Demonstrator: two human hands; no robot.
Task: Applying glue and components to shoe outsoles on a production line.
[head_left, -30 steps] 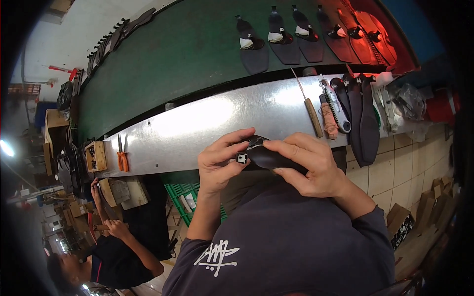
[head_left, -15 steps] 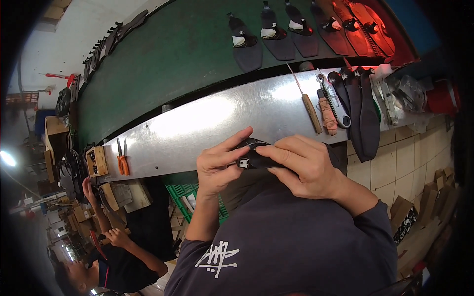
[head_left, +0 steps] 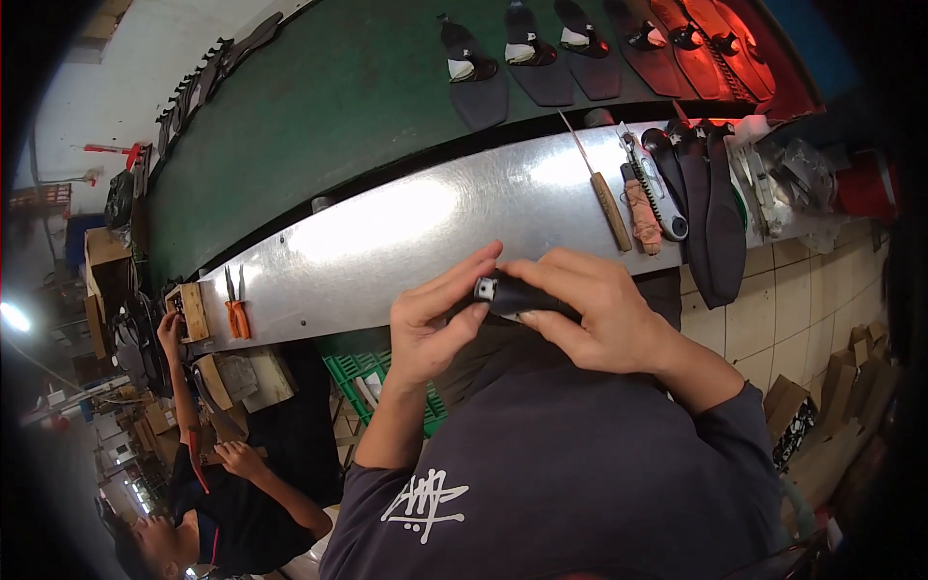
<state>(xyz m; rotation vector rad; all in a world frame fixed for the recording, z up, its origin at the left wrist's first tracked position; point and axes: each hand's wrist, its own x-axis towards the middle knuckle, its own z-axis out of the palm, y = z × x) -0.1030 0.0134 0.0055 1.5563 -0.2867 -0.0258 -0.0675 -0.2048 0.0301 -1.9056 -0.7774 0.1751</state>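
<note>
Fingers (head_left: 462, 280) of both bare hands are closed around a dark, curved piece (head_left: 515, 298), which is held up in front of the torso, at the near edge of a metal bench (head_left: 377, 222). From the left, a wooden box (head_left: 195, 311) is reached by a co-worker's hand (head_left: 169, 334), and orange-handled pliers (head_left: 237, 317) are laid beside it. Next, the piece's pale end (head_left: 486, 288) is framed between thumb and fingers of the left hand (head_left: 425, 324), while its dark length is pinched by the right hand (head_left: 609, 314). The piece is judged light, bendable and rather smooth, best taken by its dark length, with the pale end left uncovered. Farther right, a wooden-handled awl (head_left: 611, 213), a cloth-wrapped tool (head_left: 643, 217) and dark sole-shaped pieces (head_left: 720, 261) are seen.
</note>
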